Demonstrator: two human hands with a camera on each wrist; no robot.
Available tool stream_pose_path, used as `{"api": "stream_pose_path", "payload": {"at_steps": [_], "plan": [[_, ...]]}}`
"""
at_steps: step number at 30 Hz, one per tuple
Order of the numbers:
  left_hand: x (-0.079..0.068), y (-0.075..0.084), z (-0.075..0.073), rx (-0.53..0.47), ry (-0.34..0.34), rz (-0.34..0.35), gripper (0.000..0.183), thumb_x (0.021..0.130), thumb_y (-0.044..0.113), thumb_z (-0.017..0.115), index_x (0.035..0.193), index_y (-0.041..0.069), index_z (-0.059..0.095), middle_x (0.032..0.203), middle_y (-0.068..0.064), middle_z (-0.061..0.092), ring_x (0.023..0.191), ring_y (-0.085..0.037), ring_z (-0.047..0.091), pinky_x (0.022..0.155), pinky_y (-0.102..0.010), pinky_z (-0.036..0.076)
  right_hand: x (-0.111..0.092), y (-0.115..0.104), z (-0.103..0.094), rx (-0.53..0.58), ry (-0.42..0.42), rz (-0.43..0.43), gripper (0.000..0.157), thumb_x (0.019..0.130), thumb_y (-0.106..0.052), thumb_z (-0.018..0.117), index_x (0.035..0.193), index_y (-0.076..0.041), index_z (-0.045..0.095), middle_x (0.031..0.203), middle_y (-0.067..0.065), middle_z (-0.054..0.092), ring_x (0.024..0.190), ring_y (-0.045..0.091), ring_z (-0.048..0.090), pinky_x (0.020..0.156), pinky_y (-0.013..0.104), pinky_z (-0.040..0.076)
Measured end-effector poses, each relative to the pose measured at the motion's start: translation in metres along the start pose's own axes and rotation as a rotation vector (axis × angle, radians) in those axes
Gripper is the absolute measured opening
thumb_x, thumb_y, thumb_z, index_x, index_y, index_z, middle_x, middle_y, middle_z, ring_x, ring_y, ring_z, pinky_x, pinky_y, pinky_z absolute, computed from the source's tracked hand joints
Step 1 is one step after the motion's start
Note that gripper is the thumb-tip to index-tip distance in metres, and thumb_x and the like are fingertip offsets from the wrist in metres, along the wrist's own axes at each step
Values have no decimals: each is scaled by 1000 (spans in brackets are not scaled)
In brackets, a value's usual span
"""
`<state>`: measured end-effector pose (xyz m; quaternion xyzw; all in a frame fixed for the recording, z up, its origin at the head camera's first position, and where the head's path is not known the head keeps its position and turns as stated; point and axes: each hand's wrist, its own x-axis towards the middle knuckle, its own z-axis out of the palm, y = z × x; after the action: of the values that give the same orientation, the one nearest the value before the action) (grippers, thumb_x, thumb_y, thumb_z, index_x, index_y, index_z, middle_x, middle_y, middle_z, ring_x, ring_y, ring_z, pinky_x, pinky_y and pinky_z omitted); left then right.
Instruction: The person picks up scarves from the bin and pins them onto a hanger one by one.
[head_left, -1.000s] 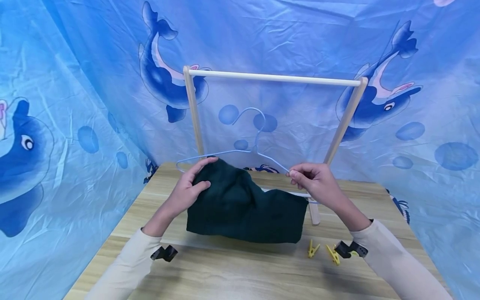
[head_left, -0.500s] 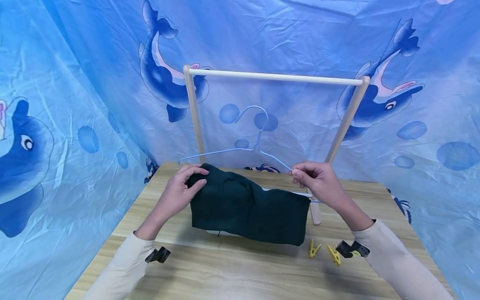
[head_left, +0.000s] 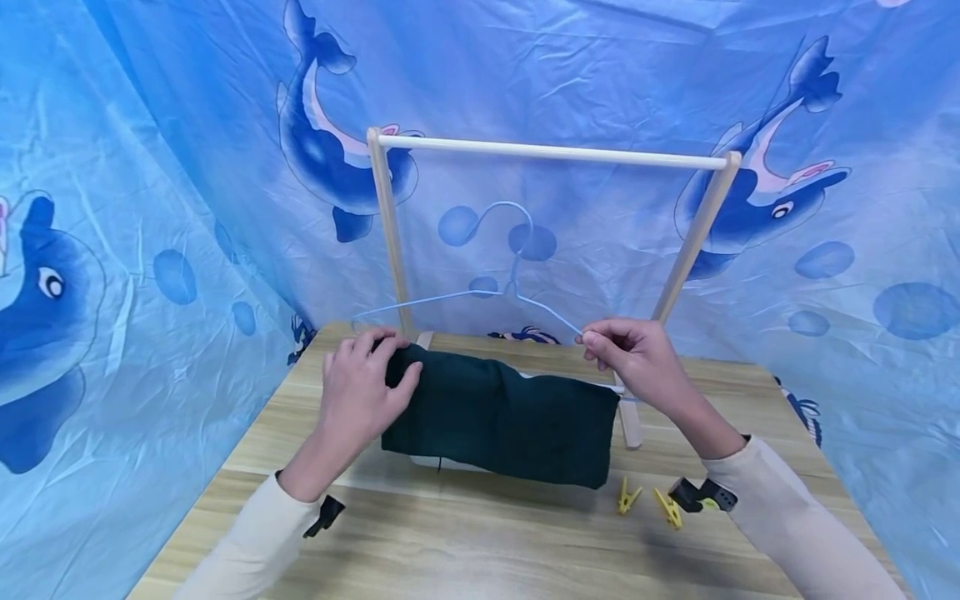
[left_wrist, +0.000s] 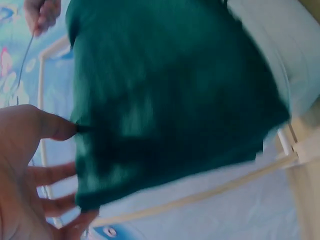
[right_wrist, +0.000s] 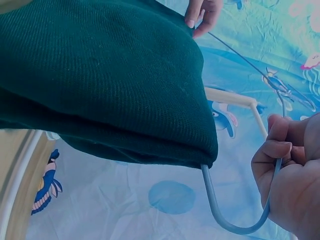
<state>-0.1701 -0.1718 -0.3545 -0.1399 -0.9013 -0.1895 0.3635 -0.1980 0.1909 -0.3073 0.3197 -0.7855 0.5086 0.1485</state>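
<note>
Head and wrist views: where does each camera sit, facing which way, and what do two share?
Head: on the head, facing forward and down at rack, hanger and green cloth; left hand, right hand and sleeves show.
Left wrist: worn there, facing the cloth; left hand near, right hand beyond.
Right wrist: worn there, facing cloth and hanger; right hand near, left hand beyond.
Wrist views share the cloth and hands.

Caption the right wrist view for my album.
Right hand grips a blue hanger; left hand touches green cloth draped over it.
</note>
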Motion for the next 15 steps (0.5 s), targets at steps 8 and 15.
{"api": "stream_pose_path", "payload": {"at_steps": [8,15], "plan": [[-1,19,9,-2,19,183,40,85,41,82,110,10,76,126,-17,62,107,-42,49,72,-51,32,1,-5,2,2,3,5,14,100,2,61,95,5,74,75,7,68,61,17,59,55,23,52],[5,30,32,-106,-107,396,46,82,42,84,116,13,74,121,-8,66,115,-32,51,84,-51,35,1,-7,4,6,2,-16,14,100,3,61,95,4,74,76,12,67,61,16,59,56,22,52]]}}
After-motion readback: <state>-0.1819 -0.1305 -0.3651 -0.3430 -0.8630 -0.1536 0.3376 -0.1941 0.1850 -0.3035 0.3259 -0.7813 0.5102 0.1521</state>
